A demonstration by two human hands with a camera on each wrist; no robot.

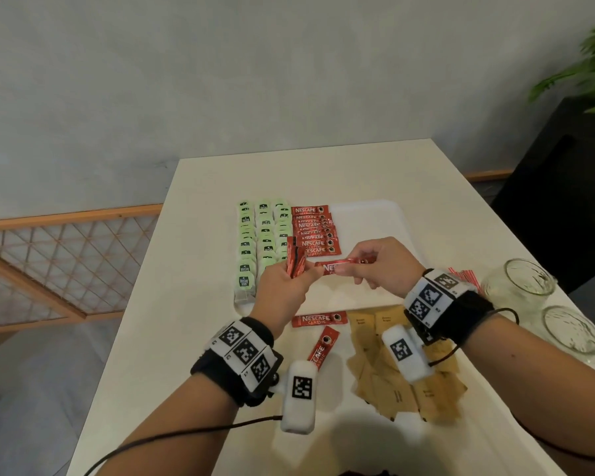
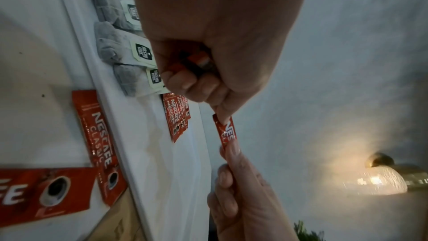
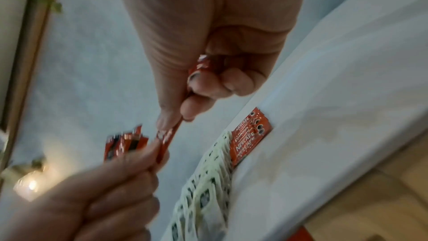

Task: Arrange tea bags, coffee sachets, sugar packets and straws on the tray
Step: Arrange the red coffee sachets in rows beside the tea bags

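Observation:
The white tray holds columns of green tea bags and a column of red coffee sachets. Over the tray, my left hand grips a small bundle of coffee sachets upright, and its fingertips also touch the left end of a single coffee sachet. My right hand pinches that single sachet, which lies level. In the left wrist view the left hand curls round the bundle, and the single sachet spans both hands. The right wrist view shows the right hand, the single sachet and the bundle.
Two loose coffee sachets lie on the table just in front of the tray. Brown sugar packets are piled at the front right. Red-and-white straws and two glass jars sit at the right edge.

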